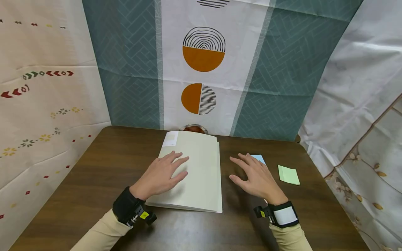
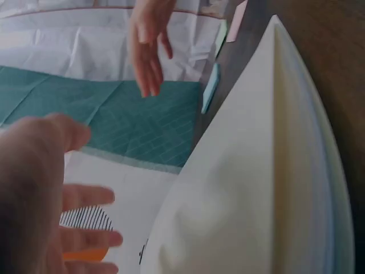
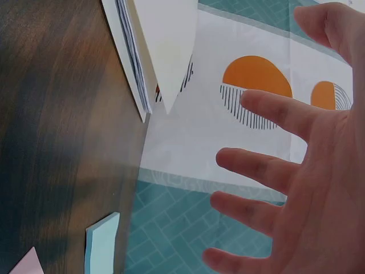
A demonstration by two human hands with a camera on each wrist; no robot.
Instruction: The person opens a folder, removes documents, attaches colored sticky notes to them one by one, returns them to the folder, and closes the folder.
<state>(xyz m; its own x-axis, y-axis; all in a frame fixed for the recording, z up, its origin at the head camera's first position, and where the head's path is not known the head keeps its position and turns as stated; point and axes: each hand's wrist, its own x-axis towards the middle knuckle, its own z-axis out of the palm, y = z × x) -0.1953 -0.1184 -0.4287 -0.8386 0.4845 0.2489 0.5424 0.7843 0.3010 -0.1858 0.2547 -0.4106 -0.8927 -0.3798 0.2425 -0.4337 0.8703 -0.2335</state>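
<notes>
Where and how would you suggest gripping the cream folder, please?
Probably pinch the right edge of its front cover, coming in from the right: that edge stops short of the layer beneath and seems raised in the right wrist view.

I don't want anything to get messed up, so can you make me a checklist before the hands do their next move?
1. Hands free: ok. The left hand and right hand hold nothing.
2. Folder resting on the table: ok.
3. Folder's cover pressed flat: not ok. The wrist views show a gap under it.
4. Blue note, green note and pink note apart from the folder: ok.
5. Print on the white label readable: cannot tell, too small.
</notes>
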